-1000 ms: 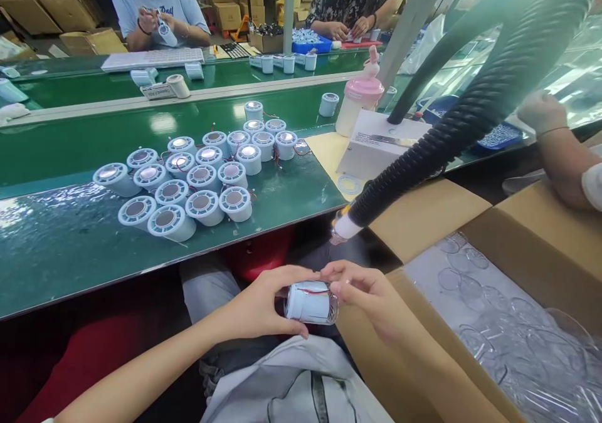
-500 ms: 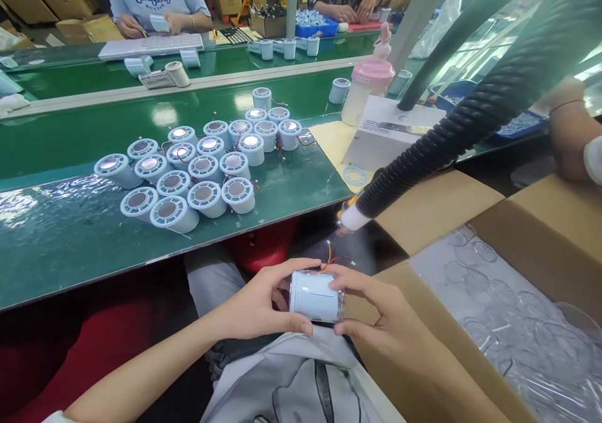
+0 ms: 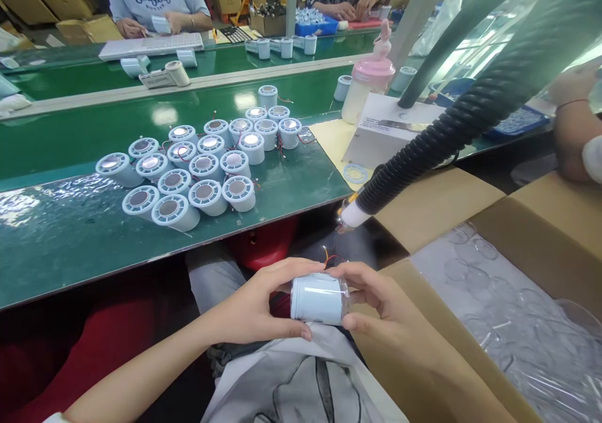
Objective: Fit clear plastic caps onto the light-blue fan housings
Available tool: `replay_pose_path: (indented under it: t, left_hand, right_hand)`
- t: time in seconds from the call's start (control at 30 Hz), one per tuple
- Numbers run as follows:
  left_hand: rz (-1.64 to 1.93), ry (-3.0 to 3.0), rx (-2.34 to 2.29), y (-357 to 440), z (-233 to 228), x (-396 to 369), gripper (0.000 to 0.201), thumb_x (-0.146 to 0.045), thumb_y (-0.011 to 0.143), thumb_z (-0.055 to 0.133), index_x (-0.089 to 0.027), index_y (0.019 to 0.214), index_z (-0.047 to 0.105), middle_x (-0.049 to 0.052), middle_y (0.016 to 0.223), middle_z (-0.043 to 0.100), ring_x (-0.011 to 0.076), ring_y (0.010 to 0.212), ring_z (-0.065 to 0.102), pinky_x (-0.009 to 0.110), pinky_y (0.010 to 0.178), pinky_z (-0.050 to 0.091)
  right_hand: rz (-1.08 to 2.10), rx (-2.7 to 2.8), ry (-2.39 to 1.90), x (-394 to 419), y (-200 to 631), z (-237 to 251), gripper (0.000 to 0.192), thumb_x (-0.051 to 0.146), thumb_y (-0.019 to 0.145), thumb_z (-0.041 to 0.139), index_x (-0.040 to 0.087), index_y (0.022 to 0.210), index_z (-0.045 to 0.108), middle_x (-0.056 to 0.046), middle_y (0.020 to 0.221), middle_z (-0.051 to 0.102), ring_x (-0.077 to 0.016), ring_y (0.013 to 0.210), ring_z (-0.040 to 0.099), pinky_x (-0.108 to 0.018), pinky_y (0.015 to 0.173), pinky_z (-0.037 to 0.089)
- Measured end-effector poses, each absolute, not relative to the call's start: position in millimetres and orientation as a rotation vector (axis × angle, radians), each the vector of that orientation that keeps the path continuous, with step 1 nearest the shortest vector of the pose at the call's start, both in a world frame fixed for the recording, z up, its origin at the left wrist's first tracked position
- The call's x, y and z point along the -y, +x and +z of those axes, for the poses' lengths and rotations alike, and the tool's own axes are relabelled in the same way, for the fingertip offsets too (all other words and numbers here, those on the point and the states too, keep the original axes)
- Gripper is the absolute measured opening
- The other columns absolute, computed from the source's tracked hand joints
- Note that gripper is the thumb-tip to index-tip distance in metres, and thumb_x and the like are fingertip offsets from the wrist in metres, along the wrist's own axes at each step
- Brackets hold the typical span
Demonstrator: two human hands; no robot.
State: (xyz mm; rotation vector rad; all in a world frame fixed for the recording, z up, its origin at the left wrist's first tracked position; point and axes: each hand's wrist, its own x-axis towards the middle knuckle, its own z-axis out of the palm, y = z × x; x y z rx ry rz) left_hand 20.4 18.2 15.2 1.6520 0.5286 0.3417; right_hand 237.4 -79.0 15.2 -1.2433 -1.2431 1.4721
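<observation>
A light blue cylindrical housing (image 3: 317,299) lies on its side between my hands, above my lap. Around its right end sits a clear plastic sleeve (image 3: 345,294). My left hand (image 3: 263,301) grips the housing's left part, thumb below and fingers along the top. My right hand (image 3: 376,304) holds the right end, with the thumb at the lower edge and fingers over the top. Thin red and yellow wires (image 3: 329,257) stick up from the housing's upper side. Just above them is the white nozzle (image 3: 352,215) of a black corrugated hose (image 3: 423,150).
Several similar blue housings (image 3: 207,191) stand grouped on the green workbench (image 3: 84,241). An open cardboard box (image 3: 423,323) of clear plastic parts (image 3: 517,323) is at the right. A pink-lidded bottle (image 3: 369,91) stands by a white stand (image 3: 388,131). Co-workers' hands (image 3: 345,10) are across the belt.
The clear sleeve now shows farther along the housing's right part. My right hand has shifted slightly right, and the wires stand lower and a little left.
</observation>
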Motion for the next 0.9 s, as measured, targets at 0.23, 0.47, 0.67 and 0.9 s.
replay_pose_path:
  t: [0.23,0.47,0.67,0.9]
  left_hand:
    - [0.341,1.726,-0.494,20,17,-21,0.075,-0.025,0.065,0.082,-0.027,0.133,0.051,0.01,0.138,0.053,0.0272,0.124,0.053,0.038,0.104,0.044]
    - [0.352,1.761,-0.481,20,17,-22,0.075,-0.027,0.065,0.082,-0.027,0.133,0.051,0.01,0.137,0.054,0.0283,0.127,0.05,0.039,0.105,0.043]
    - [0.373,1.782,-0.457,19,15,-23,0.075,-0.026,0.066,0.082,-0.027,0.133,0.05,0.01,0.136,0.055,0.0277,0.126,0.051,0.039,0.104,0.044]
    - [0.389,1.81,-0.402,17,12,-24,0.079,-0.019,0.065,0.082,-0.028,0.135,0.047,0.009,0.137,0.054,0.0259,0.128,0.05,0.037,0.106,0.042]
  right_hand:
    - [1.632,1.021,-1.192,78,233,17,0.035,0.04,0.082,0.068,0.025,0.11,0.054,-0.004,0.104,0.06,-0.02,0.095,0.057,-0.03,0.075,0.049]
    - [1.747,0.833,-1.249,71,229,22,0.04,0.051,0.078,0.067,0.022,0.102,0.052,0.001,0.083,0.06,-0.0142,0.071,0.057,-0.028,0.066,0.049]
    - [1.791,0.745,-1.263,70,226,14,0.044,0.057,0.078,0.064,0.02,0.098,0.05,0.002,0.078,0.059,-0.0126,0.062,0.06,-0.028,0.061,0.053]
    - [1.899,0.685,-1.214,69,222,7,0.051,0.067,0.077,0.058,0.019,0.089,0.044,0.0,0.064,0.064,-0.0138,0.052,0.064,-0.021,0.047,0.05]
